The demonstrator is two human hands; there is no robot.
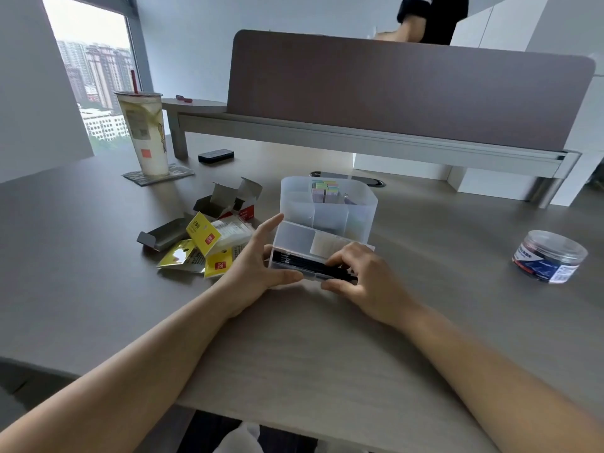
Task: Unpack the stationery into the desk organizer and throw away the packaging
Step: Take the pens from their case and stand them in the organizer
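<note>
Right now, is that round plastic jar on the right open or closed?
Closed. The jar stands upright on the desk, its clear lid on, with dark contents inside.

You are looking at very little readable print. The yellow packaging cards lying on the worktop are each carrying a small red brand square with white letters, too blurred to read. The drink cup is showing a QR code and an orange-red square, with no legible words. The clear round jar is wearing a blue and white label whose print is too small to make out.
</note>
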